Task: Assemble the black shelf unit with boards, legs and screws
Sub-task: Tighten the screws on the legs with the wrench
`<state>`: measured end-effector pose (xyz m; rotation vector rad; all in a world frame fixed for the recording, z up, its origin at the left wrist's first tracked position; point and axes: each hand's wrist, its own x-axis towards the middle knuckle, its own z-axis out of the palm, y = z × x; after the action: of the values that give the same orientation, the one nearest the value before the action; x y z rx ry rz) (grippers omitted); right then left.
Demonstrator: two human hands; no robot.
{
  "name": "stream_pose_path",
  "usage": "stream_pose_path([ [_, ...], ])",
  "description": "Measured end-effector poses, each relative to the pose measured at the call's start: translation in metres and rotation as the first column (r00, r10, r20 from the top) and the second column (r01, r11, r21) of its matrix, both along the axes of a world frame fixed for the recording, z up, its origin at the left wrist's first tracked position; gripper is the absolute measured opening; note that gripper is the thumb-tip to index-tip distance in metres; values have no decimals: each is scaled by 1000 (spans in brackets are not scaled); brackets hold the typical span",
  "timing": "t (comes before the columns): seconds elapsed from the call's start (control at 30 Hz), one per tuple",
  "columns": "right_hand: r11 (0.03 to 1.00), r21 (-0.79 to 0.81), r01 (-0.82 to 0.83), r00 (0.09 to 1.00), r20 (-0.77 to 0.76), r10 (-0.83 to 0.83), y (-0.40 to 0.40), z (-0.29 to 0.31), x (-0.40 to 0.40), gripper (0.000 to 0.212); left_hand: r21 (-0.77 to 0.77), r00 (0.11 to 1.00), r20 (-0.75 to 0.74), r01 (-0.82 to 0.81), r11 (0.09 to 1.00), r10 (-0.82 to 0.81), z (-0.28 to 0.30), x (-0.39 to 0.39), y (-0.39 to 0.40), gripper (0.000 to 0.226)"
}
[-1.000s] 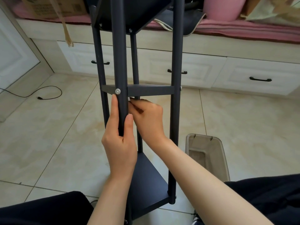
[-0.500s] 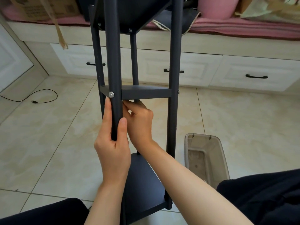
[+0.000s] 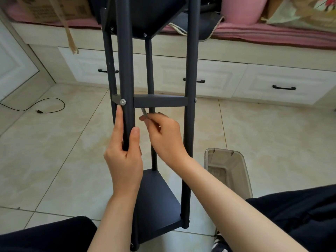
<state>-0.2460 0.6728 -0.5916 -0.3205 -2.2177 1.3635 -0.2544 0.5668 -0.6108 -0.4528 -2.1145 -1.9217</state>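
Left hand (image 3: 125, 160) fingers wrap round matte black leg (image 3: 125, 70); right hand (image 3: 164, 137) pinches thin metal tool (image 3: 144, 111).

Shelf unit (image 3: 160, 102): legs (image 3: 126, 70) and boards (image 3: 156, 202) matt black, smooth, painted-metal look on the tubes; screw (image 3: 123, 101) heads bright bare metal, and the slim tool (image 3: 144, 111) pinched in the right hand (image 3: 163, 135) dull grey metal. Floor (image 3: 54, 151): glossy beige tile with marbled pattern; bin (image 3: 228, 171) translucent grey plastic, smooth. Drawer fronts (image 3: 200, 77) satin cream with matt black handles; cushion (image 3: 272, 33) pink cloth, box (image 3: 54, 8) plain brown cardboard.
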Motion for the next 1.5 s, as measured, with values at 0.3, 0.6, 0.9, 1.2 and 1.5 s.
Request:
stream_pose_path([
  [0.3, 997, 75, -25, 991, 135, 15, -6, 21, 0, 23, -19, 1000, 2, -1, 1000, 1, 1, 4, -2, 52],
  [0.6, 992, 112, 66, 993, 87, -75, -4, 14, -11, 22, -12, 999, -32, -3, 1000, 3, 0, 2, -1, 52],
  [0.9, 989, 104, 107, 988, -118, -95, -15, -7, -29, 12, -4, 1000, -22, -10, 1000, 10, -3, -4, -5, 53],
  [1.2, 986, 135, 95, 978, -196, -67, -20, -14, -54, 6, 32, 1000, -5, -21, 999, 22, -6, -7, -5, 54],
  [1.5, 994, 109, 19, 993, -120, -6, -21, -18, -51, 12, 37, 1000, 13, -4, 999, 3, -5, -7, -6, 52],
])
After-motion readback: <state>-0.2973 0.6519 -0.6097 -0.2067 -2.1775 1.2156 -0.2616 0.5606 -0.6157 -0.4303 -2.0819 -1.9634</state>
